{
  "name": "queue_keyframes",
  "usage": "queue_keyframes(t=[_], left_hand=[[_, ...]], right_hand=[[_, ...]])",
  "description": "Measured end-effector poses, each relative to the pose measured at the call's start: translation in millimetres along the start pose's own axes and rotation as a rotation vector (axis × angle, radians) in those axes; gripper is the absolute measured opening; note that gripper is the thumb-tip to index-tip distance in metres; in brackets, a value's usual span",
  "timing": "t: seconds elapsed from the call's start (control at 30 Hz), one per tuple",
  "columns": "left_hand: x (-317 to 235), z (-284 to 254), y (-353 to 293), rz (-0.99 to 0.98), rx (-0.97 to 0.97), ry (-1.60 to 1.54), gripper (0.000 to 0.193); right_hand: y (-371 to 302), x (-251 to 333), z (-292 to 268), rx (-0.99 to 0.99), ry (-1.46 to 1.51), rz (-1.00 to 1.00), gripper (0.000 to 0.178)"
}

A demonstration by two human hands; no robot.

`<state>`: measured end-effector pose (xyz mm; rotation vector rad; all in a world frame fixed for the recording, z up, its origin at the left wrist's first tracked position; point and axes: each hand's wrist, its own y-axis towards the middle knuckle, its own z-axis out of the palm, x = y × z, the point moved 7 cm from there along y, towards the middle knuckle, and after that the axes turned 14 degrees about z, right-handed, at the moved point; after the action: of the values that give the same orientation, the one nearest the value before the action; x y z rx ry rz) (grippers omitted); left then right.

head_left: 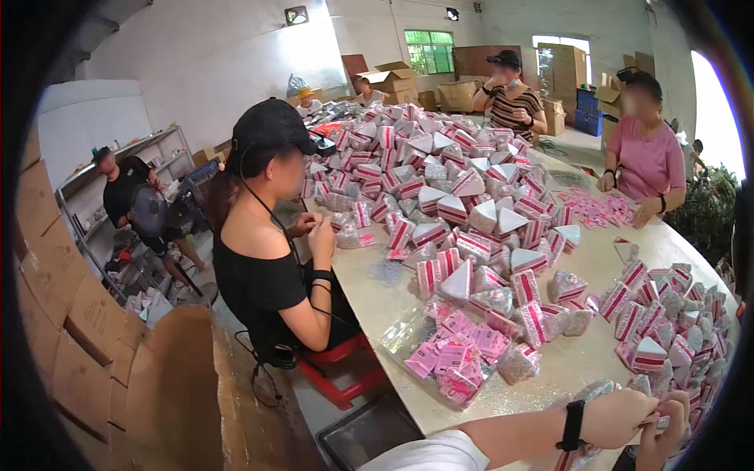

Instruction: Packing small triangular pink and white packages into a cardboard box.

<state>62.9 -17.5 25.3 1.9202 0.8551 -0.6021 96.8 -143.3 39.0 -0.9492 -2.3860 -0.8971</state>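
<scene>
Both hands point(644, 424) pinch a small glittery packet point(656, 422) between their fingers at the table point(573, 365) edge.

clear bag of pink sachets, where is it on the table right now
In the head view the clear bag of pink sachets lies near the table's near edge, just left of the person's left hand, below the big pile of triangular packets.

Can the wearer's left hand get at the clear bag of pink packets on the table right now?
Probably yes. The bag of pink packets lies uncovered on the table just ahead of the left hand. Nothing stands between them, but that hand is pressed against the right hand on a small packet.
</scene>
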Motion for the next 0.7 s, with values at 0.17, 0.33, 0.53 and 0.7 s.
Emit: queue_keyframes(t=[0.17,0.33,0.53,0.7], left_hand=[[-0.9,-8.1,-1.2,0.158,-0.077,0.011,0.010],[-14.5,-36.3,-5.3,0.096,-0.086,-0.240,0.012],[-6.5,-42.2,-5.5,0.086,-0.121,-0.232,0.026],[-12.6,-51.2,-8.9,0.101,-0.171,-0.074,0.030]], right_hand=[[5.1,-35.7,3.7,-0.099,0.264,0.035,0.023],[16.0,-143.4,19.7,-0.139,0.039,0.464,0.041],[27.1,-153.1,82.5,0.007,0.129,0.423,0.049],[37.0,-110.1,94.4,0.253,0.242,0.457,0.051]])
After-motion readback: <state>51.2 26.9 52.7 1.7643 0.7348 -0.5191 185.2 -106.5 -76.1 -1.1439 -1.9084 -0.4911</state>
